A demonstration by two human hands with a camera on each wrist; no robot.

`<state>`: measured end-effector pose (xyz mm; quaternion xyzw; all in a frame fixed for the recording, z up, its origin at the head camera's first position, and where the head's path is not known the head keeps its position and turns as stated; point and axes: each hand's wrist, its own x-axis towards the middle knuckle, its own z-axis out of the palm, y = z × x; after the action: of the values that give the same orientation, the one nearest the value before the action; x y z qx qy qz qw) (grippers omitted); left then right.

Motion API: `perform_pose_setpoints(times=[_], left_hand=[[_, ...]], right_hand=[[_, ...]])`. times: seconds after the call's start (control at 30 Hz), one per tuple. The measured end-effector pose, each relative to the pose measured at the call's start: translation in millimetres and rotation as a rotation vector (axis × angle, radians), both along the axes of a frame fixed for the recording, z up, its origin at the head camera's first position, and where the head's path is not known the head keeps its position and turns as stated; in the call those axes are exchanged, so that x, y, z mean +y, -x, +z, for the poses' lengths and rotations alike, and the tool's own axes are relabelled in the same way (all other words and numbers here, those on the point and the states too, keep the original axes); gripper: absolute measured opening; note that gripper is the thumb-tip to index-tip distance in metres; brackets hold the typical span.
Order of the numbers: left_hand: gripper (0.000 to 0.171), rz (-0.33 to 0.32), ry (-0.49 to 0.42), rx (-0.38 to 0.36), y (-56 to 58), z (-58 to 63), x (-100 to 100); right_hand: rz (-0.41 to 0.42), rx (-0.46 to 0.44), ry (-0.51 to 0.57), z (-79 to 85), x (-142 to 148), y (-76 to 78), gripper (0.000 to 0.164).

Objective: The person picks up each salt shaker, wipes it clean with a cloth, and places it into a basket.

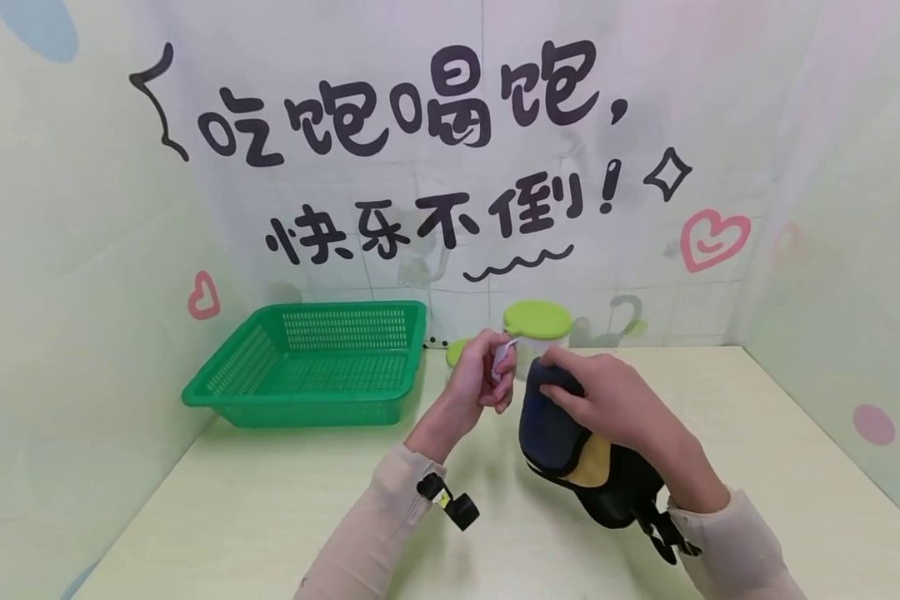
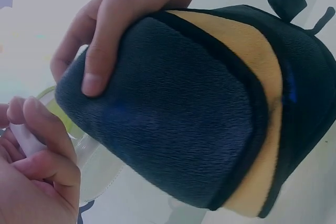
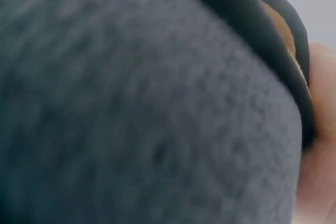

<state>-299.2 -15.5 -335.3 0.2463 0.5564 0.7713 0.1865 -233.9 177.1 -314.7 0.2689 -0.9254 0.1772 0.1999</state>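
My right hand [image 1: 607, 396] grips a folded plush cloth [image 1: 551, 425], dark blue-grey with black edging and a yellow reverse side. In the left wrist view the thumb lies over the cloth [image 2: 173, 114], and its lower folds hang down. My left hand [image 1: 483, 371] curls its fingers round a white handle [image 1: 502, 358] at the left side of a clear jug [image 1: 528, 354] with a lime-green lid [image 1: 537, 319]. The cloth hides much of the jug's body. The cloth [image 3: 147, 108] fills most of the right wrist view.
A green plastic basket [image 1: 315, 412] stands at the back left of the pale table [image 1: 270, 492]. Behind my left hand a smaller green-lidded container [image 1: 456, 351] is partly hidden. A printed white curtain [image 1: 390, 179] hangs along the back.
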Motion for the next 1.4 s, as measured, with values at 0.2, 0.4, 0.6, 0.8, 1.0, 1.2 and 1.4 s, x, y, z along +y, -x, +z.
perform_pose_setpoints(times=[0.2, 0.4, 0.6, 0.8, 1.0, 1.2, 1.4], left_hand=[[0.042, -0.015, -0.047, -0.021, 1.4, -0.5, -5.3], [0.044, -0.026, -0.055, -0.021, 3.4, 0.4, -6.1], [0.043, -0.040, -0.044, -0.009, 4.4, 1.4, -4.8], [0.049, -0.019, -0.024, -0.001, 4.1, -0.5, -4.8], [0.060, 0.045, 0.017, -0.028, 3.1, -2.3, -4.2], [0.059, 0.040, 0.023, -0.027, 3.4, -1.8, -4.4], [0.056, 0.018, 0.015, -0.017, 4.5, -1.5, -6.7]], right_hand=[[-0.002, -0.118, -0.069, -4.6, -1.3, 2.6, 0.025], [-0.026, -0.006, -0.030, -4.4, 0.6, 2.9, 0.025], [-0.026, 0.039, 0.021, -0.8, 3.9, 1.2, 0.024], [0.007, -0.016, -0.030, -2.5, 5.4, 2.3, 0.026], [0.016, -0.004, -0.035, -2.7, 5.6, 3.1, 0.025], [0.007, 0.024, -0.016, -0.4, 7.1, 2.0, 0.025], [0.012, 0.035, -0.004, 0.7, 8.4, 1.3, 0.025]])
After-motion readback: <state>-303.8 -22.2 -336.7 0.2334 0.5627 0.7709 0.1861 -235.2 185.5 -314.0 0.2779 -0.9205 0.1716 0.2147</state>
